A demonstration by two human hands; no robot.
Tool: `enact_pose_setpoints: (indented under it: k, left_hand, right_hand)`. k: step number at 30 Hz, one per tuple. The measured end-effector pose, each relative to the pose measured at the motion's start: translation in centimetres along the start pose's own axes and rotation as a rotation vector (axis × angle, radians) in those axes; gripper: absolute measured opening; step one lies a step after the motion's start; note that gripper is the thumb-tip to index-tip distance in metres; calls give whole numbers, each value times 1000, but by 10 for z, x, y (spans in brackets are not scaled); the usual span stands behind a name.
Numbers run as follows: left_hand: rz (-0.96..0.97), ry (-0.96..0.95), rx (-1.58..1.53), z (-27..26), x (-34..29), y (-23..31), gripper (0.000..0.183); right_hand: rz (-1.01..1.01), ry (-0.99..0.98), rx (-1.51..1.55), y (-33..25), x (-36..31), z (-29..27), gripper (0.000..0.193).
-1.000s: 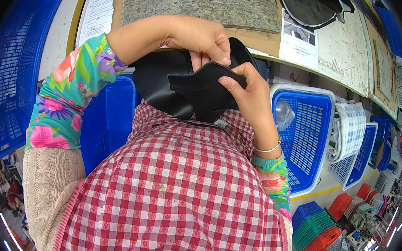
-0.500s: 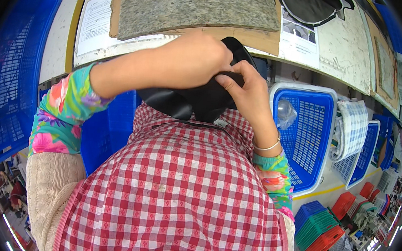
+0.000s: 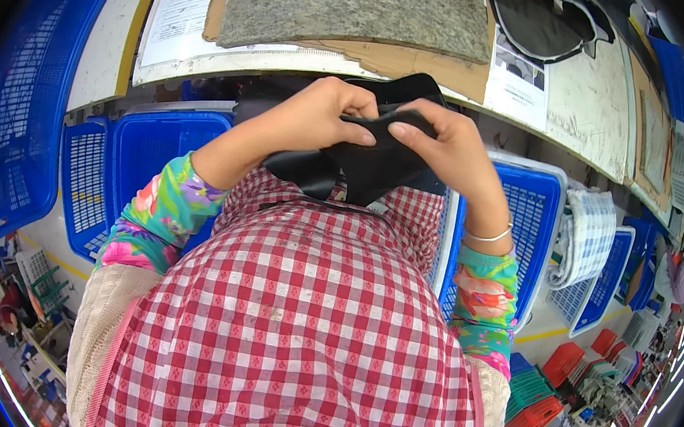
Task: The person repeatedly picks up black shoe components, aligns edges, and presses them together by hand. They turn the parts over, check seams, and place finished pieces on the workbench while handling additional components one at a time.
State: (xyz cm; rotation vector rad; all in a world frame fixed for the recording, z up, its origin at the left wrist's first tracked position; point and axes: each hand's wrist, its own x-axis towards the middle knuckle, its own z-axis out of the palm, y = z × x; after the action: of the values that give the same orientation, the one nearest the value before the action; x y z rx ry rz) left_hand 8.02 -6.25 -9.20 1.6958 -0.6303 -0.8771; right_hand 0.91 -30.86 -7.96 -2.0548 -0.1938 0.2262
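Left hand [image 3: 313, 121]: thumb and curled fingers [image 3: 355, 98] pinched together on the upper edge of a black piece [image 3: 375, 163], a thin, flexible sheet. Right hand [image 3: 461, 155]: thumb flat on the near face, fingers bent over behind, also clamped on that edge, a little right of the left grip. Gap between the two thumbs small; fingertips behind the sheet hidden. Piece hangs in front of the apron [image 3: 284, 314], just short of the bench [image 3: 581, 125]; lower left part glossy and curled, middle duller. Cannot tell if it is one layer or several.

Bracelet [image 3: 493, 236] at right wrist; flowered sleeves [image 3: 172, 207] on both forearms.

On the bench: speckled grey slab [image 3: 360, 12] over cardboard [image 3: 459, 79], printed papers either side, a dark pale-edged piece [image 3: 546, 24] at right.

Farther out: blue basket [image 3: 520, 221] beside the right forearm, checked cloth [image 3: 588, 239] draped beyond it, large blue crate [image 3: 20, 128] far left.
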Motion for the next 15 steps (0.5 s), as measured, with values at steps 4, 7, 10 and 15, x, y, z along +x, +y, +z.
enact_pose_setpoints:
  k: [4, 7, 10, 15]
  left_hand:
    - [-156, 48, -148, 0, -2, -9, 12]
    - [-120, 35, -363, 6, -1, -11, 16]
    - [-85, 24, -397, 12, 3, -15, 16]
    - [130, 86, -286, 27, -13, -20, 7]
  right_hand:
    - [60, 150, -181, -5, -1, 17, 31]
    - [173, 210, 56, -6, -8, 19, 34]
    - [158, 97, 92, -5, -14, 5, 27]
    - [244, -102, 222, -16, -34, -4, 25]
